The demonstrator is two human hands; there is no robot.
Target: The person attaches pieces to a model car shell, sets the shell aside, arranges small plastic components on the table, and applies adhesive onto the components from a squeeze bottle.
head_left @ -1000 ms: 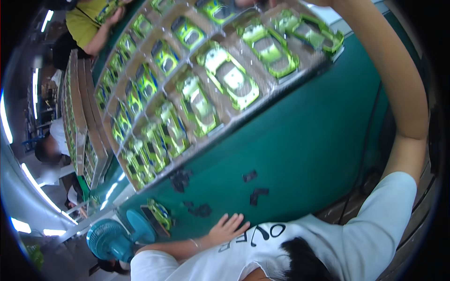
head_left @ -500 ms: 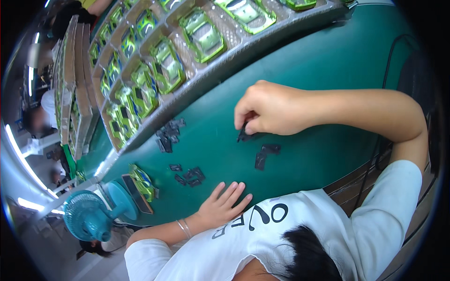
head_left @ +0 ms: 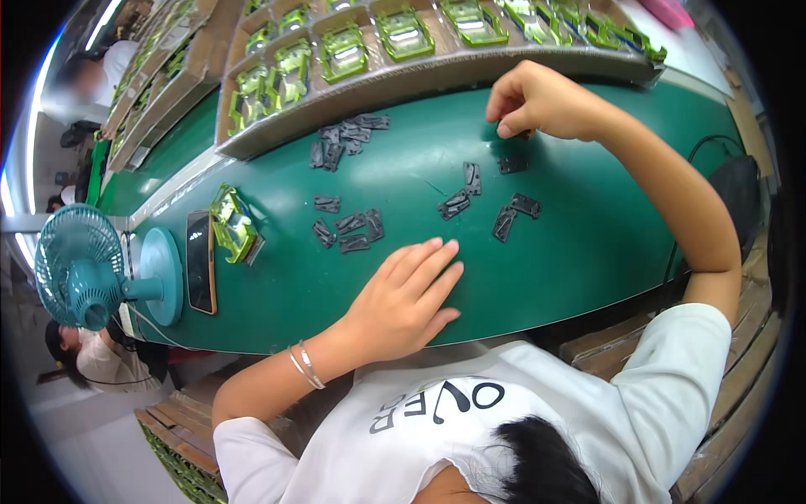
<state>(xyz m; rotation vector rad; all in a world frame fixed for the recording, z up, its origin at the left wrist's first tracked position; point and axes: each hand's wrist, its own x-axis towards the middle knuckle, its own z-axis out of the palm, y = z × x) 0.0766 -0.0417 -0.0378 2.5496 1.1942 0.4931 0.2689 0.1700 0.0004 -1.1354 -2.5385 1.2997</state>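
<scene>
- The green table [head_left: 588, 252] gives both hands their working surface; its near edge runs under the left wrist, and open room lies below the right hand, toward the body.
- The cardboard tray [head_left: 453, 71] of green car shells stands just beyond the right hand; its front wall limits forward reach, so short, low moves seem best.
- The blue fan [head_left: 80, 269] is well left of the left hand.
- The left hand [head_left: 399, 298] rests palm down, open, fingers spread, a good steady support.
- The right hand [head_left: 541, 105] is raised, fingers curled to the thumb; I cannot tell whether it grips anything. A light fingertip pinch would suit such flat parts.
- The phone [head_left: 201, 260] and a loose green shell [head_left: 235, 223] lie left of the left hand.
- Black pieces: one [head_left: 512, 164] just below the right hand, pairs nearer the body, clusters [head_left: 353, 223] beyond the left fingers; separate spacing should ease picking.
</scene>
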